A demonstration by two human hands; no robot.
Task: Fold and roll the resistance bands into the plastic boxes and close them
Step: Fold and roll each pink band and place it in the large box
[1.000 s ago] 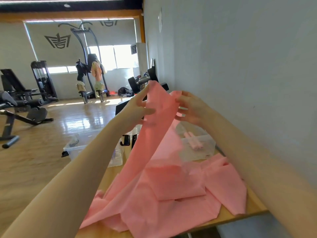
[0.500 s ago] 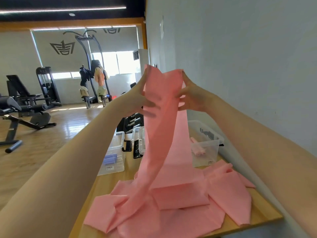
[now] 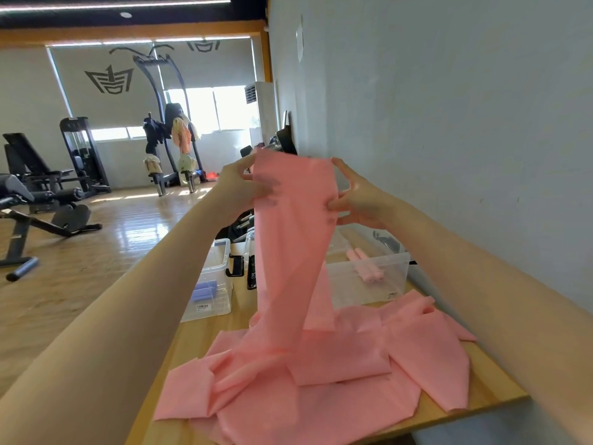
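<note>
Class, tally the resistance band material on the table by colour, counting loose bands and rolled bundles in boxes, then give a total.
Pink loose band, held up by left hand and right hand: 1
Pink rolled bundle in a clear box: 1
Blue rolled bundle in another clear box: 1
Total: 3

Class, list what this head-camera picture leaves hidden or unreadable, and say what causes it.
- Middle clear box, head view: contents hidden behind the raised pink band.
- Label on the left box: too small to read.
- Table near edge: cut off by the frame and covered by the band.
</note>
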